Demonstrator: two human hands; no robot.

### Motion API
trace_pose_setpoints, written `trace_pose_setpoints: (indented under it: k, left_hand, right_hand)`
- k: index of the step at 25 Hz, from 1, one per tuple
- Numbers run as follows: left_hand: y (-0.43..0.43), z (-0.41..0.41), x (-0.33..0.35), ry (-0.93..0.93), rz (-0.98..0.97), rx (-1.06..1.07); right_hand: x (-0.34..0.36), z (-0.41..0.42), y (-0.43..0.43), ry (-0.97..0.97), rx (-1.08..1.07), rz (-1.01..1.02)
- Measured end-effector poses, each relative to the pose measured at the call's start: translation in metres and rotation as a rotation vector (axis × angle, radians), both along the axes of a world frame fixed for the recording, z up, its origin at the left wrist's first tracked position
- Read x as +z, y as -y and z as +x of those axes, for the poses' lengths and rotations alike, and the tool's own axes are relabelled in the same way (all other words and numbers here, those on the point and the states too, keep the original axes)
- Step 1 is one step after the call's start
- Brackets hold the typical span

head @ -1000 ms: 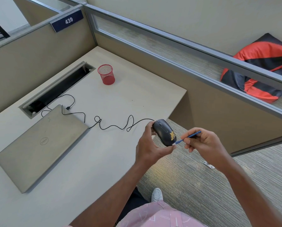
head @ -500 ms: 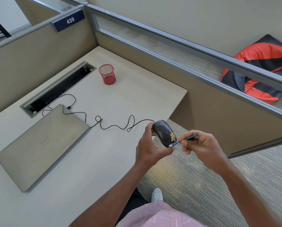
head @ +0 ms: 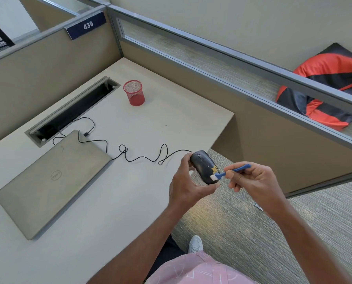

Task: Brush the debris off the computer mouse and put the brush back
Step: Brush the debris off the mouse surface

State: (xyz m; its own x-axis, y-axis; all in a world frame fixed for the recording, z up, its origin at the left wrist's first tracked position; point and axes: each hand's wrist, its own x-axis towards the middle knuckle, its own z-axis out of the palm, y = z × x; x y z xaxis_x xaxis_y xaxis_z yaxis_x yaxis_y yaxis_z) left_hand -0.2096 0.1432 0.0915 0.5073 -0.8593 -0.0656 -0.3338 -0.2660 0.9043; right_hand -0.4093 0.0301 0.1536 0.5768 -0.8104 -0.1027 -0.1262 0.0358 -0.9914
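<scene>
Left hand (head: 186, 184): closed around the black computer mouse (head: 203, 167), thumb along its near end and fingers behind its far side, holding it in the air just past the tabletop's right edge, above the carpet.
Right hand (head: 252, 179): pinching the blue brush (head: 231, 171) by its handle between thumb and fingertips, the handle's tail pointing up and to the right.
Brush tip: pale bristles touching the near right part of the mouse's top, just below the debris.
Debris (head: 214, 170): a small yellow-brown patch clinging to the mouse's right shoulder, near the bristles.
Mouse cable (head: 142, 158): a thin black line running in loops from the mouse's far end across the tabletop to the laptop's back corner; a second black lead with a plug goes from there into the cable slot.
Tabletop (head: 171, 119): pale beige, set in a cubicle corner.
Laptop (head: 52, 179): silver, lid shut, lying flat at the left, well apart from the hands.
Pen cup (head: 134, 92): red wire mesh, upright near the far corner; whether it holds anything cannot be told.
Cable slot (head: 72, 109): long dark recess with a grey frame, between the laptop and the partition.
Partition sign (head: 86, 25): dark blue plate reading 439.
Beyond the partition: a red and black bag (head: 326, 87) lying on the carpet.
Foreground: pink patterned shirt and a white shoe (head: 195, 243) on the carpet (head: 252, 232).
</scene>
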Motion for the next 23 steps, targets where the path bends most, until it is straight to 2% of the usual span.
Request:
trace_pose_setpoints:
  k: [17, 23]
  left_hand:
    - [0.003, -0.001, 0.0, 0.016, 0.005, 0.003]
    - [0.004, -0.003, 0.002, 0.009, 0.01, -0.006]
  right_hand:
    - [0.0, -0.009, 0.009, -0.062, -0.192, -0.033]
    - [0.0, 0.003, 0.001, -0.005, -0.099, -0.028]
